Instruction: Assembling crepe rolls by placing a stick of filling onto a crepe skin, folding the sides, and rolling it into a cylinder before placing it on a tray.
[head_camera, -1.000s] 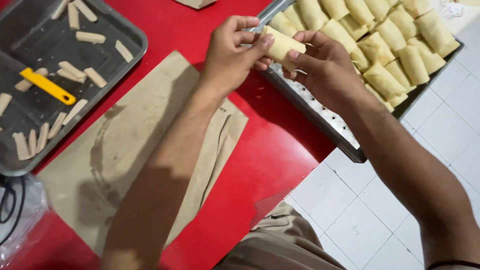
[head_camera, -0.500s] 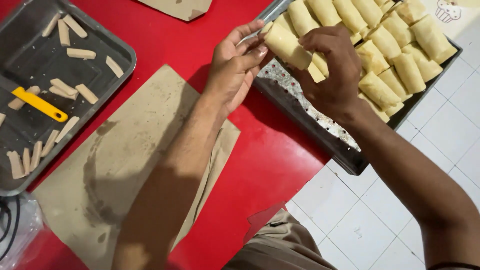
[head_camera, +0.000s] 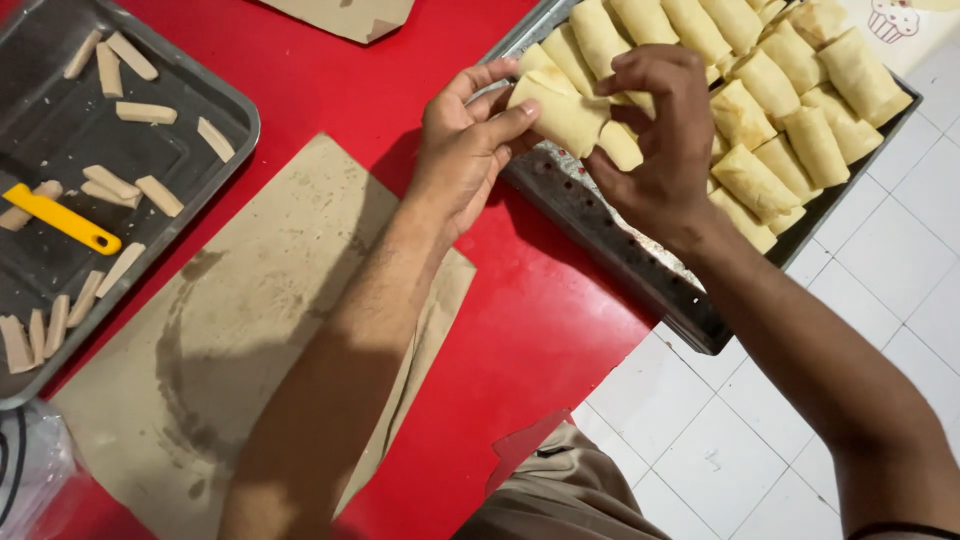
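**A:** What takes up most of the view?

**B:** A glossy red worktop (head_camera: 300, 90), smooth and flat, with white floor tiles (head_camera: 760, 440) past its edge. On it lies a creased sheet of brown paper (head_camera: 230, 360), matte, stained with a faint greasy ring.

**A:** And the trays?

**B:** Two dark metal ones. The right baking tray (head_camera: 620, 255) has a perforated bottom and hangs partly over the worktop's edge; it is packed with rows of pale yellow pastry rolls (head_camera: 790, 110), soft-looking cylinders with folded ends. The left tray (head_camera: 215, 95) has a rounded rim and holds scattered beige filling sticks (head_camera: 145, 112), short and rectangular, plus a tool with a yellow plastic handle (head_camera: 62, 220).

**A:** Now the hands.

**B:** The left hand (head_camera: 462, 150) is at the near corner of the right tray, fingers (head_camera: 490, 78) half curled, thumb pressed along the side of one pastry roll (head_camera: 560, 115). The right hand (head_camera: 660, 140) comes from the other side, fingers bent down over the roll's top and its far end. Both are grasping that same roll, held just above the tray's bare corner, beside the packed rows.

**A:** Anything smaller?

**B:** A second scrap of brown paper (head_camera: 345, 15) at the top edge, and crinkled clear plastic (head_camera: 25, 470) at bottom left.
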